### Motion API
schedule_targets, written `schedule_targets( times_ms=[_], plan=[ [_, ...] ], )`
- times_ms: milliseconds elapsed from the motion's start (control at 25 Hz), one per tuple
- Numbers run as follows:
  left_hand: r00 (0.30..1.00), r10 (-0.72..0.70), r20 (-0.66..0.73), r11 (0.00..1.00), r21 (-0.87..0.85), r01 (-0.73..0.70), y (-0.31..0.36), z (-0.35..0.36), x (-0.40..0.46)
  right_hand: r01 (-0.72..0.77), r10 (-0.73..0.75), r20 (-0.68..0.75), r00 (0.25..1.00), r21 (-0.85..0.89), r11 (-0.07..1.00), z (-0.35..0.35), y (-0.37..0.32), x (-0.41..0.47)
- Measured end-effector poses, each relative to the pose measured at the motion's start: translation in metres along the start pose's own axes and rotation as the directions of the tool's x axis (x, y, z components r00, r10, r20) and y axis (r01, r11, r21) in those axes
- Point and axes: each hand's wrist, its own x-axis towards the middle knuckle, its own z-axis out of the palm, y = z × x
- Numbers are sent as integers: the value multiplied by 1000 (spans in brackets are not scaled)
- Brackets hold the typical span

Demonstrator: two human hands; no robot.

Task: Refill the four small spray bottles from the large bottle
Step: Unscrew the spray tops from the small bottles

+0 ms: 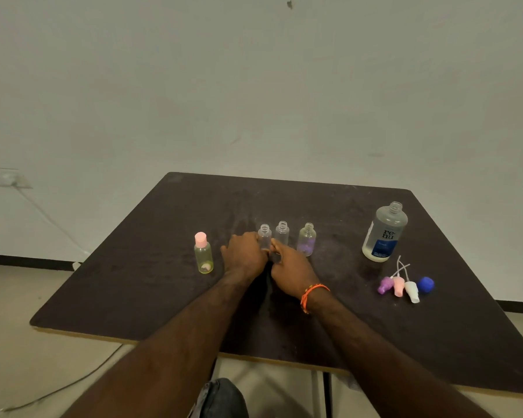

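Hands meet mid-counter (163,297): left hand (245,254) curls its grip round the leftmost open spray bottle (265,236), upright, right hand (290,268) pinching at its base. Large bottle (385,233) stands uncapped, upright, well off toward the counter's right edge, so the right hand looks the nearer for it.

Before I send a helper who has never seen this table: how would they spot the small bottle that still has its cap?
Start at the dark table and follow the row of small bottles leftward. The yellow-green bottle stands alone at the left end; only it wears a pink cap.
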Motion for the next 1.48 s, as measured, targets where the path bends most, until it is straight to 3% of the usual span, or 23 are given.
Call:
schedule_targets(
  times_ms=[200, 560, 840, 1000, 1080, 1200, 1280, 1480],
  plan=[
    [999, -24, 26, 999, -34, 25, -3, 2, 11, 2, -2, 18, 1000, 5, 1000, 2, 4, 6],
    [990, 134, -40, 990, 52, -132, -2, -24, -21, 92, -79, -226, 971, 51, 994, -14, -6, -31],
    [914, 294, -280, 956, 68, -287, -33, -57, -63, 27, -37, -143, 989, -73, 997, -7, -13, -52],
    [861, 184, -474, 978, 1, -208, -81, -65, -62, 31, -37, -65, 997, -84, 996, 6, -18, -51],
    [907, 39, -419, 993, -83, -82, -103, -64, -54, 41, -45, -35, 998, -91, 995, 13, -21, -45],
    [983, -78, -169, 988, -144, 53, -126, -61, -40, 57, -58, -1, 998, -97, 994, 25, -29, -34],
    [995, -66, -75, 984, -167, 53, -130, -58, -35, 74, -70, 33, 997, -115, 991, 32, -35, -26],
    [998, 18, -52, 981, -190, -28, -121, -54, -34, 118, -101, 147, 984, -110, 987, 45, -54, -14]
  ],
)
